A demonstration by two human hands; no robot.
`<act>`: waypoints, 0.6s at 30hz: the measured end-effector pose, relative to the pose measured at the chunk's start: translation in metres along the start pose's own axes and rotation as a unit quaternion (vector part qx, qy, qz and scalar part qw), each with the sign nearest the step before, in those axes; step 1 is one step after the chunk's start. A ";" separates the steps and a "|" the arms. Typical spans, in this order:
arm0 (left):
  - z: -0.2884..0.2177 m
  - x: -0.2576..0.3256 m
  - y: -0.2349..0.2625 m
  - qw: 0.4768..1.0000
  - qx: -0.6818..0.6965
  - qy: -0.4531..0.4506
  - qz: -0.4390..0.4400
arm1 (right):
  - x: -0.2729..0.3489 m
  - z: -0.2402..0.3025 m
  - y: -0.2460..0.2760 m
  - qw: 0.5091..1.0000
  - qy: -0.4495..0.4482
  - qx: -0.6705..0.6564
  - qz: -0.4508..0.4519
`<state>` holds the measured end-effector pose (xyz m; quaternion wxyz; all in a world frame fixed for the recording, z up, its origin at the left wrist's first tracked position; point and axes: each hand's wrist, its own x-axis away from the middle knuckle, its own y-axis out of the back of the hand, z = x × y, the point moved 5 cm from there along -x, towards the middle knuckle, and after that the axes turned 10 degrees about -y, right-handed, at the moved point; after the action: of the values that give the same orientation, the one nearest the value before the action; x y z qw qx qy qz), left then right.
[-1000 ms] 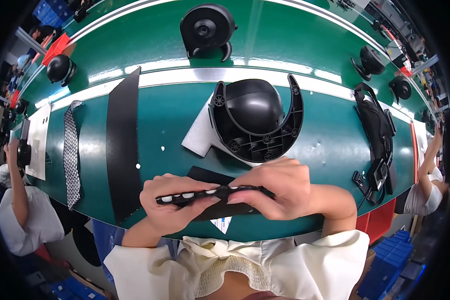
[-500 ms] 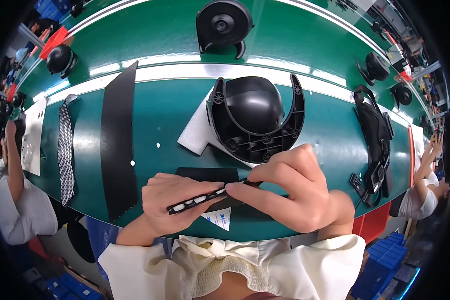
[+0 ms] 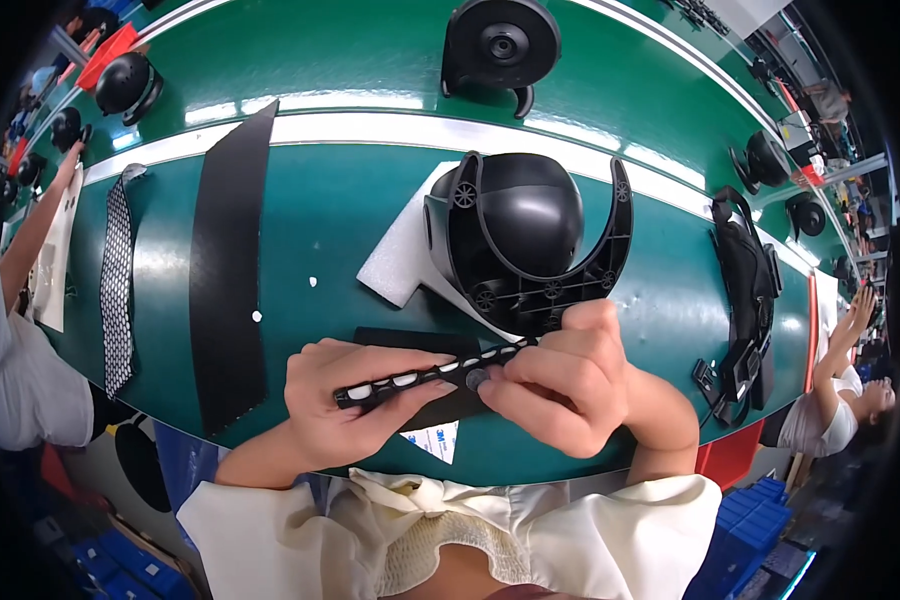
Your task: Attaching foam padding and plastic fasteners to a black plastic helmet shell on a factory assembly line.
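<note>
My left hand pinches a narrow black strip with a row of white oval spots, its thumb above and fingers below. The strip slants up to the right. Just below its right half, my right hand is closed, with a small dark round piece between thumb and fingertip. Beyond my hands sits a glossy black dome inside a black U-shaped ribbed frame. It rests on white foam. Under the strip lie a dark flat piece and a white triangular paper with blue print.
On the left are a long black sheet and a perforated strip. A black strap assembly lies at the right. Behind the bench, a green conveyor carries more black domed units. Other people work at both sides.
My right hand has come off the strip and now holds the small dark round piece below it. More of the strip shows. A person at the left has reached toward the conveyor.
</note>
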<state>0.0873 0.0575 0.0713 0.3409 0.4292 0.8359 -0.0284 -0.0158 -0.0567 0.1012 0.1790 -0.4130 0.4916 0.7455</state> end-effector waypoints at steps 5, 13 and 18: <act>0.005 0.001 0.004 0.999 0.013 0.041 -0.011 | -0.006 -0.003 -0.004 0.999 -0.016 0.023 0.033; 0.024 0.003 0.003 0.975 0.067 0.211 -0.001 | -0.037 -0.040 0.010 0.956 -0.193 -0.217 0.031; 0.029 -0.001 -0.007 0.974 0.132 0.182 0.026 | -0.045 -0.082 -0.021 0.859 -0.356 -0.369 0.006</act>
<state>0.0981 0.0425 0.0484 0.1239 0.4901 0.8613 -0.0512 0.0614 -0.1128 0.1104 0.1717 -0.1528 0.0855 0.9695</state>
